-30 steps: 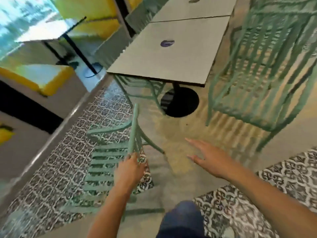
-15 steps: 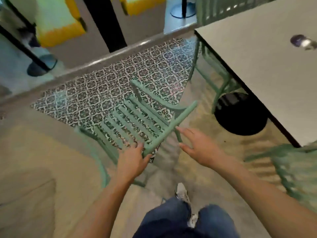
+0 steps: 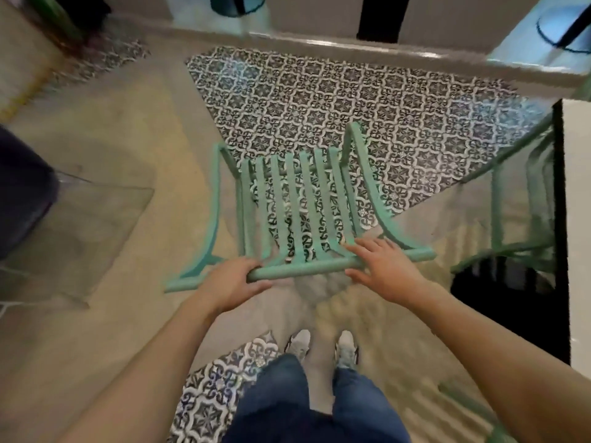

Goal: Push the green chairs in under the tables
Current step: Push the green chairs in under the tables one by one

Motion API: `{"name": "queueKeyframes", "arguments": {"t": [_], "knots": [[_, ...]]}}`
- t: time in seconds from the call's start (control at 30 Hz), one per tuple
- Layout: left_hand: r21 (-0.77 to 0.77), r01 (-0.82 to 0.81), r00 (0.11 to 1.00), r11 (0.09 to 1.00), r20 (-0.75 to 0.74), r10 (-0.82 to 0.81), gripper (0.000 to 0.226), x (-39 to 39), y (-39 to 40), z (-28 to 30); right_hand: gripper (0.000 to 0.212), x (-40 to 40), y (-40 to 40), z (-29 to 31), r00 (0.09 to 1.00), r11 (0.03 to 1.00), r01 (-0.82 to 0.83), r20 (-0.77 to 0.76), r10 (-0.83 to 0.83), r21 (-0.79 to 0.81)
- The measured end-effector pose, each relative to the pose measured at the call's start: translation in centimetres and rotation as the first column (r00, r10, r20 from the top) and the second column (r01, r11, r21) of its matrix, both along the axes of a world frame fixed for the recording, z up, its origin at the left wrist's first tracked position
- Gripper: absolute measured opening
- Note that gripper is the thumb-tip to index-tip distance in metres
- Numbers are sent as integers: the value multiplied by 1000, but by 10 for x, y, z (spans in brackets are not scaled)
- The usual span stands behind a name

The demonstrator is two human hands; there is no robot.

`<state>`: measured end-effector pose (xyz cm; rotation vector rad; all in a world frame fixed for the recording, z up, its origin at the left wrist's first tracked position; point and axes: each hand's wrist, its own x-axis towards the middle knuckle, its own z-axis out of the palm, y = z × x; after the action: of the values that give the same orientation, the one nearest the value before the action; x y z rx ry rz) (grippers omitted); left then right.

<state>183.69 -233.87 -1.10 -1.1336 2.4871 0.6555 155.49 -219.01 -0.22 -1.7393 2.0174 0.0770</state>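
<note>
On floor straight ahead of me, green chair [image 3: 297,203] stood on patterned tile [image 3: 319,100], well left of table [image 3: 575,219] edge. Left hand [image 3: 228,284] curled round top rail [image 3: 307,268]. Right hand [image 3: 388,270] lay across same rail, fingers loose, grasp not clear. Judged slatted frame stiff, light, smooth. Best hold: top rail, both ends, for steering.

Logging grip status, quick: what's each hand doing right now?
Left hand: fingers curled round the chair's top rail.
Right hand: open, fingers straight, resting on that rail.
</note>
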Motion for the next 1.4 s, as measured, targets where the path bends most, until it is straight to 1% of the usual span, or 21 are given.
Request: {"name": "queueKeyframes", "arguments": {"t": [0.1,0.17,0.23,0.27,0.4,0.5,0.53,0.63,0.67,0.73,0.77,0.83,0.87,0.93,1.0,1.07,1.17,1.2,1.3,1.37,1.4], "knots": [[-115,-12,1000,993,1,13,59,0,4,-5,79,-11,-4,-1,996,996,-80,-39,82,40],[-201,-3,1000,980,4,4,70,0,10,-6,73,-14,-5,-3,993,994,-102,-48,103,23],[-257,8,1000,966,3,-7,74,0,13,-6,72,-17,-6,-3,989,992,-128,-78,127,-8],[-271,15,1000,963,-1,-16,75,0,13,-5,74,-17,-6,-4,986,991,-133,-101,131,-20],[-259,47,998,965,-37,-59,87,3,10,-4,70,-12,-2,-9,979,991,-109,-179,94,-75],[-243,65,995,968,-59,-81,93,5,6,-4,96,-7,0,-7,975,988,-94,-213,66,-123],[-246,82,993,966,-65,-101,94,5,5,-4,98,-6,1,-6,973,989,-83,-222,54,-123],[-269,142,986,952,-41,-159,91,10,0,-1,80,3,1,-7,976,995,-39,-219,19,-87],[-275,157,985,949,-32,-172,94,12,-2,1,77,6,0,-7,977,997,-30,-213,14,-69],[-278,200,976,940,-23,-215,102,18,-10,5,80,18,1,-8,980,999,12,-196,-19,-37],[-283,220,972,933,-16,-234,101,22,-16,7,84,24,0,-9,981,999,31,-189,-39,-42],[-269,245,967,932,3,-254,89,30,-27,8,88,38,2,-13,980,996,60,-185,-70,-61],[-249,269,961,930,13,-275,79,34,-33,10,86,46,2,-13,977,995,80,-194,-91,-65],[-202,308,950,930,9,-313,60,40,-44,12,77,62,5,-16,972,990,122,-195,-133,-65],[-190,335,939,923,-12,-343,56,45,-53,13,68,77,7,-16,968,986,157,-190,-165,-55],[-199,370,924,907,-25,-383,61,49,-60,13,62,89,9,-14,958,979,198,-204,-203,-43],[-241,445,886,863,-21,-463,92,56,-68,15,56,109,15,-11,948,971,240,-211,-237,-11],[-233,457,881,858,-16,-474,95,58,-71,15,56,116,17,-10,944,965,262,-206,-257,-6],[-228,470,873,853,-21,-487,84,63,-82,11,57,140,22,-10,926,945,328,-199,-322,-5],[-234,500,854,833,-23,-519,80,67,-90,8,55,157,25,-6,912,932,363,-203,-358,-10],[-226,511,848,829,-27,-530,74,69,-94,5,55,165,26,-5,902,923,384,-208,-377,-9]]}}
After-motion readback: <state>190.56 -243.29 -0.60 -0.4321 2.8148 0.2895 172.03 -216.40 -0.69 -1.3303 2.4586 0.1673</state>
